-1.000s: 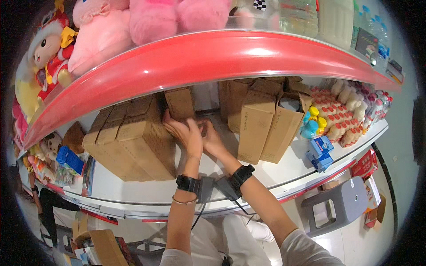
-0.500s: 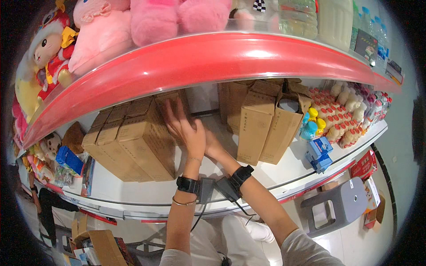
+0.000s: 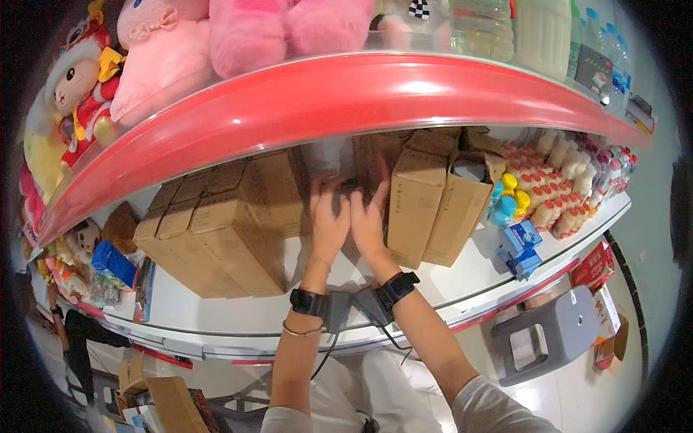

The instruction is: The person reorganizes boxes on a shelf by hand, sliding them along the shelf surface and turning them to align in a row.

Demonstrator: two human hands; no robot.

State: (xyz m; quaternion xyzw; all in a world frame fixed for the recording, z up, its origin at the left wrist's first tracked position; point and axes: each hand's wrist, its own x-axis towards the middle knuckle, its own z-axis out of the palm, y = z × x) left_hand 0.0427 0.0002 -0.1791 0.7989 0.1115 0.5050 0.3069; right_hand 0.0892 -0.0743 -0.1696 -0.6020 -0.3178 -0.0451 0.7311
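Observation:
My left hand (image 3: 330,225) and my right hand (image 3: 368,225) reach side by side into the gap between two groups of brown cardboard boxes. Both have their fingers apart, and neither holds anything that I can see. The left boxes (image 3: 229,227) stand in a tight row, upright and slightly angled. On the right, a tall brown box (image 3: 414,206) is nearest my right hand, whose fingers come close to its left side; I cannot tell whether they touch. Beside it, another box (image 3: 458,213) has its top open. Black bands (image 3: 395,287) circle both wrists.
A red shelf lip (image 3: 346,92) hangs above the boxes, with pink plush toys (image 3: 249,36) over it. Small bottles (image 3: 548,195) and blue packs (image 3: 521,249) stand to the right on the white shelf (image 3: 469,283). A grey stool (image 3: 570,321) is below.
My left hand has moved right, away from the left boxes, into the gap. My right hand has come out from behind it and spread its fingers by the right boxes.

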